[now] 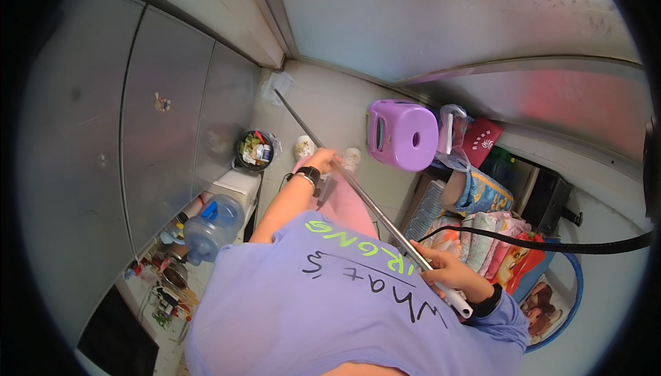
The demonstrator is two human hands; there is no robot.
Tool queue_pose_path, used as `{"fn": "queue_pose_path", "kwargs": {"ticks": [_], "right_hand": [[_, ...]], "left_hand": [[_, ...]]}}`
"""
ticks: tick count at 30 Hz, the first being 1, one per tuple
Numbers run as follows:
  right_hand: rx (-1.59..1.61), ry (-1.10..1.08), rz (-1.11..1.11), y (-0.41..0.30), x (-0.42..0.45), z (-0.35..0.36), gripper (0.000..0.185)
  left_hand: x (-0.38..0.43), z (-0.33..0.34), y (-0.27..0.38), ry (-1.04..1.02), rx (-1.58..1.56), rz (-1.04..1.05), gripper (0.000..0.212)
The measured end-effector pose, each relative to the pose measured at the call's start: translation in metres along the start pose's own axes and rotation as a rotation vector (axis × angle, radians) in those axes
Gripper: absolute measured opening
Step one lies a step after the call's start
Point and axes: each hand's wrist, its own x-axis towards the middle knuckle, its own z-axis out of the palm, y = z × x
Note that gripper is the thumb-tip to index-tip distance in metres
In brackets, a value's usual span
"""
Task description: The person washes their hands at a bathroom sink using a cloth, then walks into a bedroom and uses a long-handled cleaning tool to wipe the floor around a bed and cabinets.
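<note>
A long metal pole (369,203) with a white plastic end crosses diagonally in front of my body. My left hand (324,160), with a black watch and a bracelet on its wrist, is closed around its middle part. Near the white end, my right hand (448,271) holds the pole against my purple shirt (330,314), its thumb and fingers around the tube. The dark far tip of the pole reaches a crumpled white cloth or tissue (273,87) at the corner of the floor; whether the two are joined I cannot tell.
A purple plastic stool (413,136) stands ahead right, beside bags and folded textiles (485,236). Left of my feet is a filled trash bin (254,151), with a clear blue water jug (214,223) nearer. Grey cabinet doors (160,107) line the left side. A black strap (542,244) crosses at right.
</note>
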Motion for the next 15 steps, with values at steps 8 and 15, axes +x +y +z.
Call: {"fn": "queue_pose_path", "kwargs": {"ticks": [8, 15], "right_hand": [[-0.122, -0.047, -0.359, 0.079, 0.054, -0.042, 0.065], [0.336, 0.024, -0.272, 0.106, 0.036, -0.050, 0.057]], "left_hand": [[0.043, -0.004, -0.007, 0.158, 0.140, 0.032, 0.017], [0.075, 0.003, -0.039, 0.195, 0.194, 0.069, 0.012]]}}
